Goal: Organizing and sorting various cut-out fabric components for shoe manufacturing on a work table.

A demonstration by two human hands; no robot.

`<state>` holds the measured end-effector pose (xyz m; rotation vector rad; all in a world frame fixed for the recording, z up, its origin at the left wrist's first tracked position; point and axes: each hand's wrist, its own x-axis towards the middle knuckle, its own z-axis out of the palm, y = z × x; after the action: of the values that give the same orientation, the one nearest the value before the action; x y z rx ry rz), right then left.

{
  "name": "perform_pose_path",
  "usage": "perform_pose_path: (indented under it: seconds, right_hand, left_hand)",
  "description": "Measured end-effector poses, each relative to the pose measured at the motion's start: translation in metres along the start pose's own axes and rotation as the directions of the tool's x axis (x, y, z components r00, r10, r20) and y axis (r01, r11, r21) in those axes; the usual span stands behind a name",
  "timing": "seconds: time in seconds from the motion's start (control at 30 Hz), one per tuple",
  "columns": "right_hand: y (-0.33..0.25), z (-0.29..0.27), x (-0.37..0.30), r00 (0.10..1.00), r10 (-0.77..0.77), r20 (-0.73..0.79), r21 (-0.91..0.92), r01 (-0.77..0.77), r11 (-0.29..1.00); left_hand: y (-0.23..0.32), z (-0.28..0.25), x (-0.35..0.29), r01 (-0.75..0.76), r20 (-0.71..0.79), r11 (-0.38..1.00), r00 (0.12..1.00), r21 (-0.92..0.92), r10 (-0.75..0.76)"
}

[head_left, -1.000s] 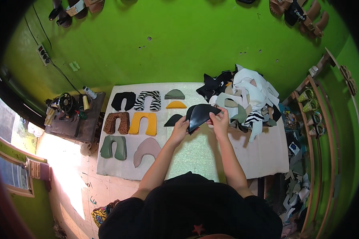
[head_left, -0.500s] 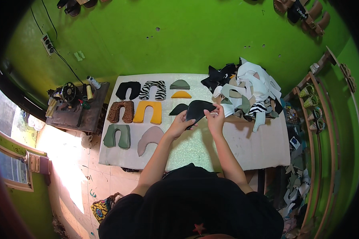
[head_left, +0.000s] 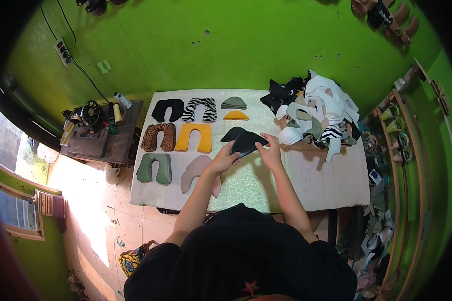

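Between both hands I hold black half-round leather-like pieces (head_left: 248, 144), low over the table; whether it is one piece or a few stacked I cannot tell. My left hand (head_left: 223, 160) pinches the lower left edge, and my right hand (head_left: 270, 150) pinches the right corner. Just behind them lies another black half-round piece (head_left: 230, 133), partly covered from view. Farther back are a stack of green half-rounds (head_left: 234, 103) and yellow half-rounds (head_left: 235, 116). A pink curved piece (head_left: 188, 175) rests beside my left forearm, which hides part of it.
U-shaped stacks in black (head_left: 159, 111), zebra print (head_left: 191, 111), leopard print (head_left: 148, 138), yellow (head_left: 182, 140) and green (head_left: 144, 169) fill the table's left. Mixed scraps (head_left: 314, 110) heap at the back right. A sewing machine (head_left: 90, 114) stands left; a wooden rack (head_left: 398, 150) with sandals, right.
The held black pieces have tipped flatter and sit slightly lower, with both hands still gripping them. The whole view has shifted a little, so the table appears farther right.
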<state>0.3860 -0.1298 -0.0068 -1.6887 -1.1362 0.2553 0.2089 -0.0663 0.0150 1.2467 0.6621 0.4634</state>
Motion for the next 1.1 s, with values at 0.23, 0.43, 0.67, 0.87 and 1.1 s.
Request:
perform_pose_path:
  seconds: [0.23, 0.43, 0.67, 0.87, 1.1]
  right_hand:
    - [0.019, 0.007, -0.003, 0.811, 0.251, 0.529, 0.023, -0.309, 0.951]
    - [0.022, 0.034, -0.003, 0.850, 0.359, 0.386, 0.051, -0.408, 0.912]
    - [0.046, 0.052, 0.031, 0.937, 0.305, 0.171, -0.009, -0.308, 0.951]
    - [0.069, 0.069, 0.048, 0.991, 0.097, 0.090, -0.068, -0.091, 0.994]
    - [0.073, 0.071, 0.036, 0.978, 0.107, 0.176, -0.220, -0.067, 0.973]
  left_hand:
    - [-0.013, -0.034, 0.007, 0.221, -0.071, 0.902, 0.975, 0.371, -0.210]
    - [-0.052, -0.072, 0.035, 0.169, -0.227, 0.779, 0.973, 0.604, -0.035]
    - [-0.047, -0.067, 0.070, 0.072, -0.341, 0.778, 0.921, 0.625, 0.189]
    - [-0.056, -0.070, 0.087, 0.096, -0.281, 0.485, 0.904, 0.869, 0.324]
    - [-0.067, -0.069, 0.087, 0.184, -0.305, 0.474, 0.932, 0.861, 0.194]
